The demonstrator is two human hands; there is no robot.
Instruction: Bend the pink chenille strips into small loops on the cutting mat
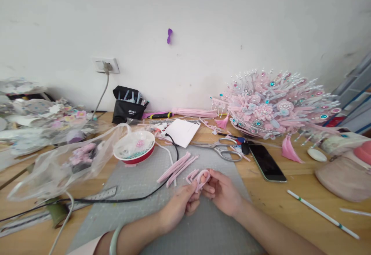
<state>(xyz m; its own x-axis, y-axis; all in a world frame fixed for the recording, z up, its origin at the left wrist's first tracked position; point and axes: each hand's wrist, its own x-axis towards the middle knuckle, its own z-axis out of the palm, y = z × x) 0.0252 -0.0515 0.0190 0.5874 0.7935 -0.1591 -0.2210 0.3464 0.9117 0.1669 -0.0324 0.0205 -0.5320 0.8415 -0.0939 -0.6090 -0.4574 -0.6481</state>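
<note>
Over the grey cutting mat [127,216], my left hand [182,204] pinches a pink pipe cleaner [199,185] bent into a rounded loop. The fingers of my right hand [223,193] close on the loop's other side, thumb on top. Just behind the loop is a piece of pink pipe cleaner bent in angles [191,175]; whether it joins the loop I cannot tell. Several straight pink pipe cleaners [178,168] lie on the mat beyond my left hand. The fingertips inside the loop are partly hidden.
Scissors [223,148], a white card [183,132] and a phone [267,162] lie behind and to the right. A bead bowl [139,157] stands left; a black cable [124,199] crosses the mat. A jewelled pink headdress [272,108] fills the back right.
</note>
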